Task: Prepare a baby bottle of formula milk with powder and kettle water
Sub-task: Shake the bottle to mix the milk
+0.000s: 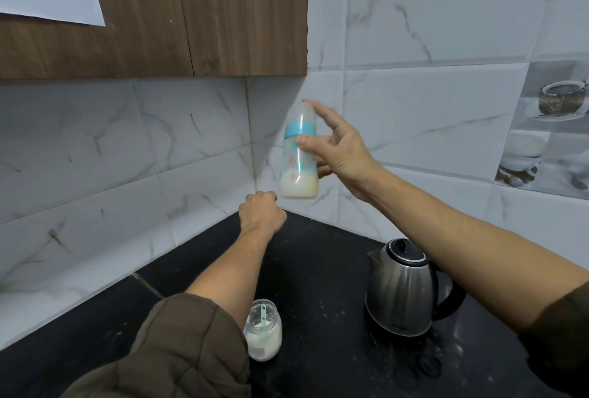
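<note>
A baby bottle [299, 162] with a blue collar and a clear cap is held upright in the air near the tiled corner. Pale milk fills its bottom. My right hand [338, 149] grips it from the right, thumb on the body and forefinger stretched up to the cap. My left hand [262, 211] is a fist just below and left of the bottle, holding nothing that shows. A steel kettle [403, 291] with a black lid and handle stands on the black counter [318, 270]. An open jar of white powder [263, 330] with a green scoop in it stands beside my left elbow.
White marble-look tiles [127, 158] line both walls of the corner. A brown wooden cabinet [191, 15] hangs overhead at the left. Powder specks and wet marks lie on the counter around the kettle.
</note>
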